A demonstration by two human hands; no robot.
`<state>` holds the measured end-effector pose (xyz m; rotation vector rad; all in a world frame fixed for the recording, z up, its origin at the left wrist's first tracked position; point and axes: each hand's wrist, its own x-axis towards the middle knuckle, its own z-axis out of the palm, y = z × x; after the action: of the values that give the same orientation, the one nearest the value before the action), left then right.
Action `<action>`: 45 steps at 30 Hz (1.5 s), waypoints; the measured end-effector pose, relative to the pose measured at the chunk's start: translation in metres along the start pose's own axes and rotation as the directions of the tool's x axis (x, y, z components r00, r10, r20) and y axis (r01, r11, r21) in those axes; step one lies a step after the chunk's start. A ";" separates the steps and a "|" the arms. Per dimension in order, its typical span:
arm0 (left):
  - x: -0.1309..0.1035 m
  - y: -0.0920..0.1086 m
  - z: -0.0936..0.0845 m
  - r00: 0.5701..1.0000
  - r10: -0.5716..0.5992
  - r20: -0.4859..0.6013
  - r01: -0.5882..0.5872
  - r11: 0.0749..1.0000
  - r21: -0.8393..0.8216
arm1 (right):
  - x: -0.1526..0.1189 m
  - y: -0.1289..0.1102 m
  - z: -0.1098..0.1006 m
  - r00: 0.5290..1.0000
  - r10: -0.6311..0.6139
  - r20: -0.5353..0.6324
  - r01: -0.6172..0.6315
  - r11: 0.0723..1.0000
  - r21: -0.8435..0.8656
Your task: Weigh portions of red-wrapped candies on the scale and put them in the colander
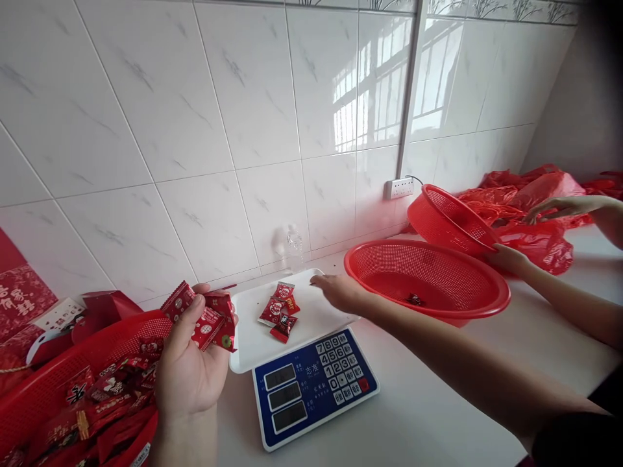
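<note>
Several red snack packets (207, 321) are in my left hand (192, 363), palm up with the thumb pressed over them. Just right of it, a white tray (311, 318) sits on a blue and white digital scale (316, 389). On the tray lie a few small red packets (281, 311). My right hand (343, 292) reaches over the tray's far right corner, its fingers drawn together; whatever may be between the fingertips is too small to make out. Below my left hand, a red basket (29, 383) is full of similar red packets.
A red mesh basin (428, 311) with a small dark piece inside stands right of the tray. A co-worker's hand (509, 259) holds another tilted red basket (452, 220); their other hand (559, 207) is over red plastic bags (535, 246). A clear bottle (294, 243) stands by the wall.
</note>
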<state>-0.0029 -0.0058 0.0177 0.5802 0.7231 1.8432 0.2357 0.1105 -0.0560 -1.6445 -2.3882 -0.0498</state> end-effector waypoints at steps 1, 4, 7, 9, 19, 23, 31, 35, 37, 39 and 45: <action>0.000 0.000 0.000 1.000 0.000 0.003 0.000 1.000 0.001 | -0.004 0.009 -0.007 0.998 0.054 -0.028 -0.055 0.998 -0.023; 0.000 0.000 -0.001 1.000 0.007 0.007 -0.007 1.000 0.007 | -0.014 0.042 -0.027 0.973 0.207 -0.097 -0.216 0.972 -0.089; 0.001 -0.001 -0.003 1.000 0.004 0.015 -0.005 1.000 0.008 | -0.025 0.075 -0.037 0.942 0.324 -0.090 -0.334 0.931 -0.144; 0.001 -0.001 -0.003 1.000 -0.002 0.025 0.002 1.000 0.005 | -0.030 0.089 -0.037 0.929 0.368 -0.040 -0.369 0.914 -0.168; -0.003 -0.001 0.001 1.000 -0.008 0.015 0.008 1.000 -0.001 | 0.016 0.013 -0.009 0.982 -0.138 0.127 0.139 0.990 0.003; -0.004 0.000 0.000 1.000 -0.001 0.024 0.001 1.000 -0.008 | 0.043 -0.028 0.004 0.887 -0.379 0.265 0.335 0.921 0.197; 0.001 -0.002 -0.006 0.999 -0.005 0.046 0.005 1.000 -0.004 | 0.077 -0.034 0.019 0.853 -0.375 0.362 0.317 0.925 0.210; 0.002 -0.004 -0.005 0.998 0.012 0.056 -0.012 1.000 0.003 | 0.064 -0.031 0.028 0.916 -0.308 0.256 0.287 0.951 0.115; 0.001 -0.005 -0.004 0.998 0.014 0.067 -0.014 1.000 0.008 | 0.056 -0.030 0.031 0.942 -0.270 0.198 0.264 0.963 0.058; 0.000 -0.005 -0.003 0.997 0.008 0.081 -0.009 1.000 0.011 | 0.051 -0.030 0.032 0.960 -0.224 0.167 0.225 0.974 0.010; -0.001 -0.001 -0.003 0.997 0.006 0.080 -0.007 1.000 0.012 | 0.044 -0.018 0.025 0.988 -0.100 0.114 0.108 0.992 -0.069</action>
<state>-0.0040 -0.0072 0.0142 0.6617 0.6802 1.8123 0.1996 0.1477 -0.0685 -1.5923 -2.5835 -0.0692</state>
